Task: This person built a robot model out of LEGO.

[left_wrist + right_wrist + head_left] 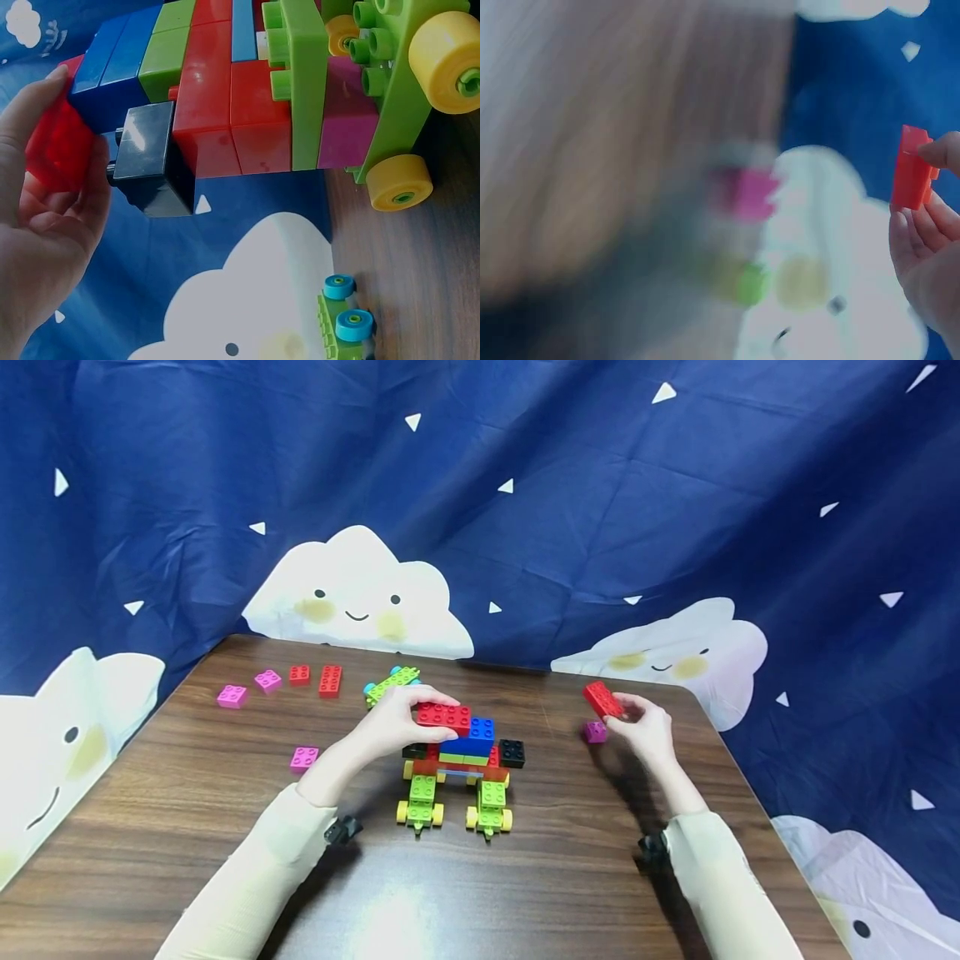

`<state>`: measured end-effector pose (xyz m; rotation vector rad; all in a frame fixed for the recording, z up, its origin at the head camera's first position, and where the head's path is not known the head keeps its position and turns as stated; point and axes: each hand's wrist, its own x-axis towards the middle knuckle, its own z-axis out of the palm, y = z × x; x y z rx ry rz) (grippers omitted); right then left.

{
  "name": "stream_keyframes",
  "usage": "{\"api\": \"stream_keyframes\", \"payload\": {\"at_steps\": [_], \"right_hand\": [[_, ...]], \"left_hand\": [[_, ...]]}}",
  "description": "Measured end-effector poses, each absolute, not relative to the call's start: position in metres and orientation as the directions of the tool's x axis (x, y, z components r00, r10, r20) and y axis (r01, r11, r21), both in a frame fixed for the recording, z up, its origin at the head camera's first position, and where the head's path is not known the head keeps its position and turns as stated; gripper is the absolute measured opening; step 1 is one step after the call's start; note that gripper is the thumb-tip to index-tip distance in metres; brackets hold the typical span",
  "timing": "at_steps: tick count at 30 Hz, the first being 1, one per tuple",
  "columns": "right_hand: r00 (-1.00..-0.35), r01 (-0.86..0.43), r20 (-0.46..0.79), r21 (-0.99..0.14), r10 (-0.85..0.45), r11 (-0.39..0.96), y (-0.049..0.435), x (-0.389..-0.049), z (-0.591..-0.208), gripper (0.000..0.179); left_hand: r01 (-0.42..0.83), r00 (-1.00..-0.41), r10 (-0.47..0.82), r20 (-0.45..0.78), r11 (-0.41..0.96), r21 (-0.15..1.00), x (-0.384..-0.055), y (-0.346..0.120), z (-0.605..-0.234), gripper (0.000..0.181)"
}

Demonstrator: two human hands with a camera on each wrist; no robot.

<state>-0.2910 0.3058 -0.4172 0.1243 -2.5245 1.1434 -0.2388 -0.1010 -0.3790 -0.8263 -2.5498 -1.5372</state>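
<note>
My left hand grips a red brick between thumb and fingers at the top of a stacked brick model. In the left wrist view that red brick sits against the blue bricks. Below them the model has green and red layers, a black brick on its side, and green wheeled bases with yellow wheels. Off to the right, my right hand pinches another red brick, held tilted above the table. Close under it lies a magenta brick.
Behind the model stands a green car base with blue wheels. Toward the back left lie two loose red bricks, one longer, and pink bricks; another pink brick is nearer my left forearm. A blue cloud-print cloth hangs behind the wooden table.
</note>
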Motion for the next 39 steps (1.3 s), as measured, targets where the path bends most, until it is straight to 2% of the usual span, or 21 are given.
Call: {"api": "stream_keyframes", "payload": {"at_steps": [5, 10, 16, 34, 39], "right_hand": [[-0.923, -0.318, 0.384, -0.721, -0.027, 0.615, 0.273, -0.278, -0.387, 0.042], [-0.902, -0.405, 0.415, -0.720, -0.119, 0.563, 0.248, -0.265, -0.364, 0.044], [-0.901, -0.433, 0.372, -0.734, -0.225, 0.523, 0.225, -0.253, -0.346, 0.043], [-0.809, -0.542, 0.296, -0.712, -0.509, 0.447, 0.191, -0.243, -0.336, 0.042], [-0.759, -0.574, 0.277, -0.710, -0.589, 0.407, 0.189, -0.246, -0.338, 0.041]], "left_hand": [[0.469, -0.856, 0.414, 0.309, 0.372, 0.801, -0.238, -0.101, -0.378, 0.041], [0.518, -0.837, 0.429, 0.341, 0.414, 0.749, -0.237, -0.101, -0.378, 0.039], [0.560, -0.813, 0.446, 0.375, 0.421, 0.714, -0.235, -0.101, -0.377, 0.038], [0.541, -0.825, 0.441, 0.353, 0.439, 0.717, -0.235, -0.094, -0.366, 0.044], [0.539, -0.826, 0.444, 0.348, 0.439, 0.719, -0.235, -0.091, -0.364, 0.044]]}}
